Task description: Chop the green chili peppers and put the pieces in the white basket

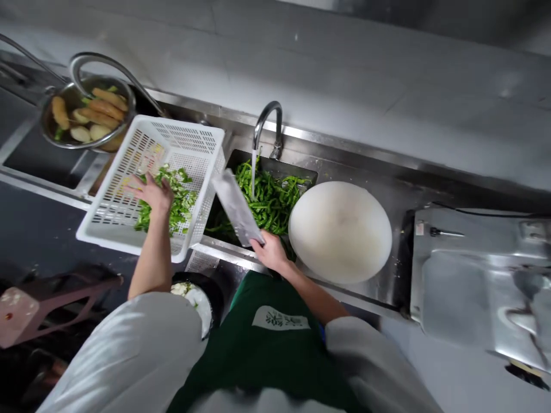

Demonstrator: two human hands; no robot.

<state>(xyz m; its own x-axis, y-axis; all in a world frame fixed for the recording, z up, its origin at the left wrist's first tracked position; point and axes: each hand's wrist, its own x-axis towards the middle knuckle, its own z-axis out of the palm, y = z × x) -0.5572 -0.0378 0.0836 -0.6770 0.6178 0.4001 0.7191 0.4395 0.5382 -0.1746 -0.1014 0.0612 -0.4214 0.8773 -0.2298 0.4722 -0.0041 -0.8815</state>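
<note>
In my right hand (271, 250) is a cleaver (236, 207), its broad blade pointing up and left over the sink's near left part. My left hand (152, 192) hovers with spread fingers above the white plastic basket (206, 137). Cut green peppers (178, 212) lie in the basket, partly hidden by that hand and forearm. Whole long green peppers (275, 201) fill the sink, and water from a curved faucet (267, 123) runs onto them. Right of the sink is a thick round white cutting board (340, 229) with nothing on it.
A steel bowl (88, 146) of carrots and pale peeled vegetables stands at the far left under another faucet (103, 57). Below the counter sit a black-rimmed bin (215, 292) with scraps and a pinkish stool (55, 304). Steel equipment (456, 292) occupies the right side.
</note>
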